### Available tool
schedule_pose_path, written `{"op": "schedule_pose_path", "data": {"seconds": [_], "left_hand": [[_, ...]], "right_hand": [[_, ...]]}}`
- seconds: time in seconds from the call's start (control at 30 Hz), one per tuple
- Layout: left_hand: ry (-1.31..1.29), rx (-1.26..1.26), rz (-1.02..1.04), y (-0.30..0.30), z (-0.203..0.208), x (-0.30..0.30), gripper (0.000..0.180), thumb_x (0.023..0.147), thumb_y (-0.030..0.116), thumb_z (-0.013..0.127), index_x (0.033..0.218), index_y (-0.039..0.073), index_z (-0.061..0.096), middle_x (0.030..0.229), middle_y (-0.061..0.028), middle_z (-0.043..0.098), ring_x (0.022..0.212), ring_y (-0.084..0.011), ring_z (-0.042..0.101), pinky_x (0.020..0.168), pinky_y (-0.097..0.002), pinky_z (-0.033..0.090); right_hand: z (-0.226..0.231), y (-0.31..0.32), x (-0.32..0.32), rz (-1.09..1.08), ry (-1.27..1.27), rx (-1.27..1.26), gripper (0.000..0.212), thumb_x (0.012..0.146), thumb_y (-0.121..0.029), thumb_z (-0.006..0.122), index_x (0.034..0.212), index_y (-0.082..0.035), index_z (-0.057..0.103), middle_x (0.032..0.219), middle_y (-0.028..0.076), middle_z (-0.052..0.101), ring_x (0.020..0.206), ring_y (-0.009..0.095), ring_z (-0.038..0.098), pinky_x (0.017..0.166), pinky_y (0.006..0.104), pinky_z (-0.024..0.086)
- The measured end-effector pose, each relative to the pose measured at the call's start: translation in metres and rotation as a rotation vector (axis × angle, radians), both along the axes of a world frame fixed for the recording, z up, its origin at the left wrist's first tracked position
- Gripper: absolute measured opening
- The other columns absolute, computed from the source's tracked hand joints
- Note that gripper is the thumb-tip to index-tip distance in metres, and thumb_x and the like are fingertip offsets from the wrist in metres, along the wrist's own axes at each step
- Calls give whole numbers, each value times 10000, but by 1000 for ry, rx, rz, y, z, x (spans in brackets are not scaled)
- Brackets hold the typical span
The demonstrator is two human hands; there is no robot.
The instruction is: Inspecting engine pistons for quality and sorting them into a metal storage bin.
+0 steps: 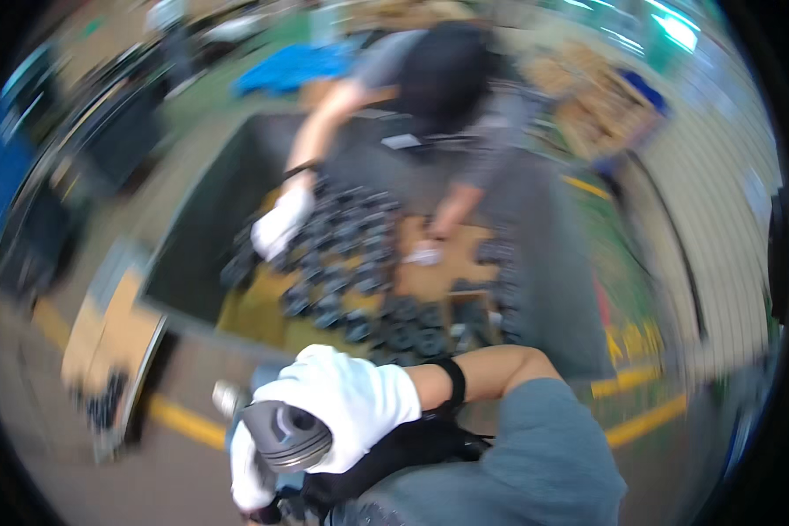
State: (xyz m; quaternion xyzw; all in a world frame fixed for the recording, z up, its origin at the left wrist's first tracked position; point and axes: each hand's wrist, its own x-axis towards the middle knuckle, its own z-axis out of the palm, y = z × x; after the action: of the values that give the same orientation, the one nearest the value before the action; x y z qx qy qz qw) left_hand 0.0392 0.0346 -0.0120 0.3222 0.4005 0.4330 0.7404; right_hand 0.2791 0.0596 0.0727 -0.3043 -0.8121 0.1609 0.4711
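A grey metal piston (282, 436), with ring grooves round its side, is held low in front of my body. My right hand (337, 399), in a white glove, reaches across from the right and is closed over the piston's upper side. Against its left side is my left hand (251, 480), also white-gloved; its fingers are partly hidden, but they appear closed on the piston. Beyond my hands stands a large grey metal bin (197, 237), holding rows of dark round parts (346, 254), blurred by motion.
Across the bin a co-worker in a dark cap (447, 74) leans in, one gloved hand (285, 219) over the parts, the other lower on a brown sheet (451, 263). A cart with cardboard (114, 333) stands at left. A wooden crate (600, 110) is at far right.
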Motion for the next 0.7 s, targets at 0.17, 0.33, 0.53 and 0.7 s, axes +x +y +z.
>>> {"op": "schedule_pose_path", "data": {"seconds": [0.17,0.33,0.53,0.7], "left_hand": [[560,495,-725,34,25,24,528,991,287,600,1434,8,528,1216,-124,690,745,-109,550,744,-280,480],[461,500,-1079,24,16,27,503,998,186,636,1443,-9,507,1369,-127,603,1156,-183,583,1027,-282,430],[557,441,-1114,25,37,37,541,968,225,676,1461,68,517,1392,-106,603,1275,-184,535,1110,-293,358],[657,553,-1107,20,55,46,477,954,227,675,1415,143,587,1401,-74,611,1302,-193,539,1104,-305,350]], "right_hand": [[40,-81,130,-755,-178,-215,624,609,-357,863,1095,-20,663,868,132,710,762,280,721,692,354,572],[37,-167,240,-1744,-460,-188,485,648,-436,771,991,-106,680,838,132,698,769,332,694,705,441,551],[48,-171,343,-2154,-916,337,485,748,-357,714,1098,-47,586,943,153,677,885,360,670,786,477,512],[39,-12,222,-1192,-609,-61,236,722,-244,660,873,-65,637,777,142,638,729,356,651,647,479,493]]}}
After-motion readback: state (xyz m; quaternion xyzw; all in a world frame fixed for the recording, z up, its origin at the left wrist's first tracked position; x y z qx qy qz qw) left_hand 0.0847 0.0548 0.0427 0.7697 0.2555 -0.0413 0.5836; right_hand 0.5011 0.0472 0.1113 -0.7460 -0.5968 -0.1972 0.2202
